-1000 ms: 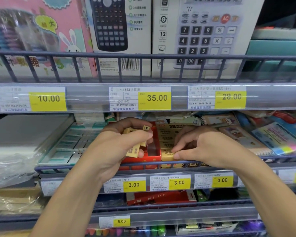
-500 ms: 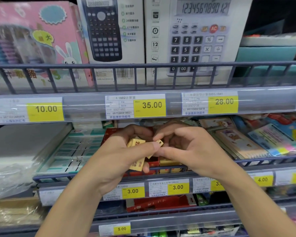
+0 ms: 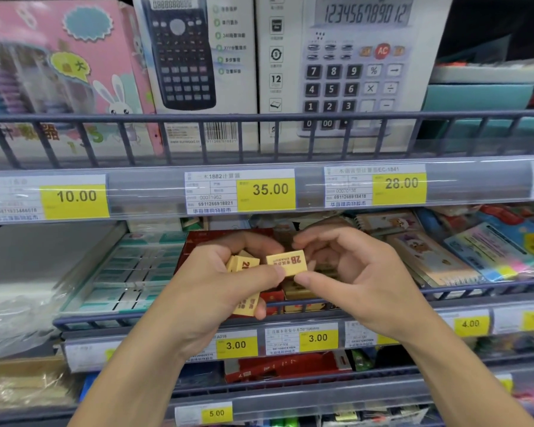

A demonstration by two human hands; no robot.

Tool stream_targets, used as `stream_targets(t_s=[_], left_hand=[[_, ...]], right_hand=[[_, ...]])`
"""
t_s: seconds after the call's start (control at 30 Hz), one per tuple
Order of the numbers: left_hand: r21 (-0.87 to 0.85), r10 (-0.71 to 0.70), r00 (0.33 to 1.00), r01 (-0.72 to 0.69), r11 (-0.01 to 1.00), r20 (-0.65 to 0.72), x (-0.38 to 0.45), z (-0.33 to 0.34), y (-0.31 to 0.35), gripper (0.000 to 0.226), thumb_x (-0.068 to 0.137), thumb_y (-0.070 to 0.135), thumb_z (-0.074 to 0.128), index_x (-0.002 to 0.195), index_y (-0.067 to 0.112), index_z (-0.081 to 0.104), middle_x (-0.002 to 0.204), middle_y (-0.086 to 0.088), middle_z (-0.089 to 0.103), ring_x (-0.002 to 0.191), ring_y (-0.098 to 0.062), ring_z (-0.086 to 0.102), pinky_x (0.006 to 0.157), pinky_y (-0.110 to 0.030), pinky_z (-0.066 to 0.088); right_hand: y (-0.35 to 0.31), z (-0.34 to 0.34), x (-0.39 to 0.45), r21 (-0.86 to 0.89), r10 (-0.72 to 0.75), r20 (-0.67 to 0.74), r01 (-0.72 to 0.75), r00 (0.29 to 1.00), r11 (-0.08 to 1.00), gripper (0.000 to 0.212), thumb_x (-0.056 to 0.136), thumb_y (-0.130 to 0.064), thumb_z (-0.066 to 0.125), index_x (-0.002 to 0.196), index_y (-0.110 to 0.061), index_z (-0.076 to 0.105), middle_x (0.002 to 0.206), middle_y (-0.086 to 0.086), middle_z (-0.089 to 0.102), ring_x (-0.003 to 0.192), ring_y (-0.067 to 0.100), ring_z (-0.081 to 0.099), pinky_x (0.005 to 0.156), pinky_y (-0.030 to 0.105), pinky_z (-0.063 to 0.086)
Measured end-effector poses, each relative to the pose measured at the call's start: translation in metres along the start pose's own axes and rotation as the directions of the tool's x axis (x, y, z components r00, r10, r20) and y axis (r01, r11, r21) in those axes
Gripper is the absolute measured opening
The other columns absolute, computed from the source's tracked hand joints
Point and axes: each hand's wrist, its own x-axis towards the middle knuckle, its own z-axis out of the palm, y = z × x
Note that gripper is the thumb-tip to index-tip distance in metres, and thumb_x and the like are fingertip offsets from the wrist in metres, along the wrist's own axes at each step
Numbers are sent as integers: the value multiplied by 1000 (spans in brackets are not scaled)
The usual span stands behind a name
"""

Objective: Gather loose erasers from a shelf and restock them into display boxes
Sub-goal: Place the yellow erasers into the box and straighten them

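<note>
Clear plastic packs [image 3: 28, 291]: at the far left of the middle shelf, glossy and wrapped; what is inside cannot be made out.
Teal-and-white packs [image 3: 130, 272]: rows lying flat just right of the plastic, left of the red box.
Left hand [image 3: 216, 285]: in front of the middle shelf, fingers curled round a bunch of yellow erasers [image 3: 244, 266]; one shows a printed "2", another pokes out below the palm near the little finger.
Red display box [image 3: 228, 238]: on the middle shelf directly behind both hands; its back wall shows above the left knuckles, and a few more yellow erasers lie in it low between the hands.
Single 2B eraser [image 3: 286, 262]: between the two hands, above the box front, its label upside down; the right thumb is under its lower right corner and the left thumb tip touches its left end.
Right hand [image 3: 352, 278]: fingers bent over the top of that eraser, thumb below, pinching it.
Notebooks [image 3: 426, 260]: spiral-bound with cartoon covers, right of the right hand on the same shelf.
Price tags [image 3: 270, 189]: yellow labels on the rail above read 10.00, 35.00, 28.00; those below the hands read 3.00, 3.00, 4.00.
Calculator boxes [image 3: 352, 72]: standing upright on the top shelf behind a wire rail.
</note>
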Motion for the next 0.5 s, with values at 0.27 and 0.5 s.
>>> stream_targets(t_s=[0.27,0.5], left_hand=[[40,32,999,-32,999,-12,1,6,-2,24,70,20,86,92,22,80,88,-7,76,53,-22,61,49,-27,50],[91,16,1000,-16,996,-4,3,10,-2,21,72,33,85,91,24,82,80,-4,75,52,-18,59,51,-24,50]], right_hand=[[-1,-4,3,199,165,43,-171,985,965,27,83,-3,73,110,-9,73,101,17,74,90,27,69,77,29,57],[2,-6,4,209,191,-16,-183,981,961,25,93,-14,61,114,-19,74,103,8,76,91,34,73,84,41,60]])
